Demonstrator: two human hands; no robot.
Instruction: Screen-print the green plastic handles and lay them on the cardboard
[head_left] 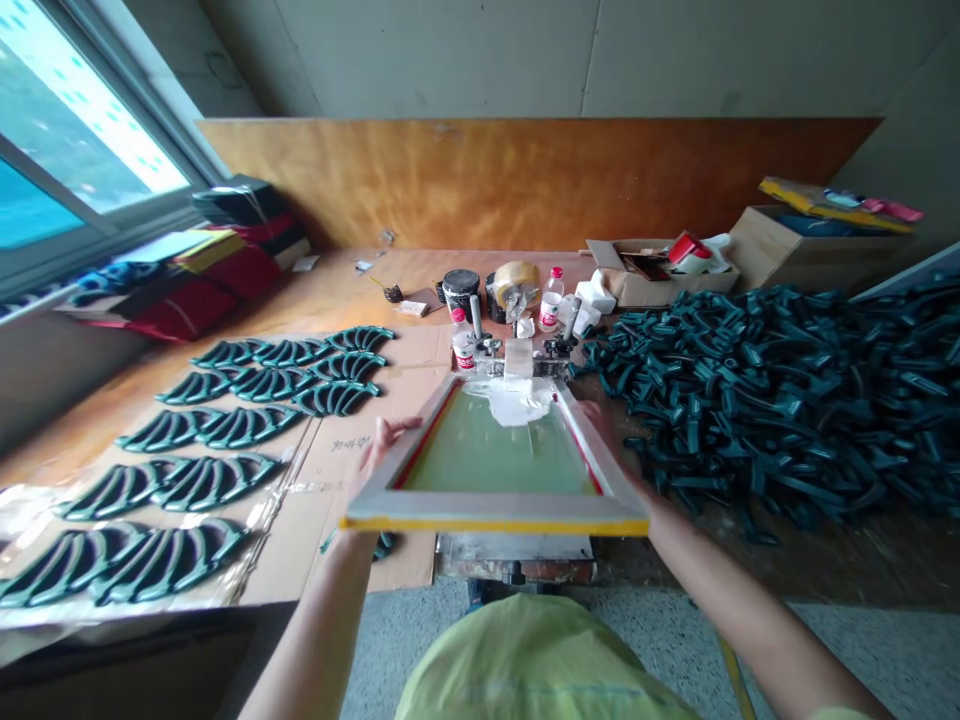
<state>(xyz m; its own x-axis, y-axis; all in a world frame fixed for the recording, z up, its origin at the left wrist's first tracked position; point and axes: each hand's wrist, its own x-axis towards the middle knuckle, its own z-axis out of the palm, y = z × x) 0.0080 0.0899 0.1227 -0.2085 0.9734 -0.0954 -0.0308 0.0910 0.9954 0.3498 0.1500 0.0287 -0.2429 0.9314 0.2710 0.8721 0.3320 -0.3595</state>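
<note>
A screen printing frame point(495, 515) with grey sides and a yellow front edge is in front of me, its front raised above the metal base point(517, 548). White ink point(517, 400) lies at the far end of its green mesh point(491, 450). At the left side of the frame, my left hand point(382, 442) is closed on it, fingers partly showing. My right hand point(598, 418) grips the opposite side; it is blurred and mostly hidden behind the frame. The far end of the frame meets a clamp point(519, 360) with upright posts.
Dark green curved parts point(247, 425) lie in rows on cardboard point(337, 480) at left. A large heap of similar-coloured parts point(780, 400) covers the right side. Bottles point(551, 300), a black tub point(460, 292), a tape roll point(517, 283) and an open box point(660, 285) stand behind.
</note>
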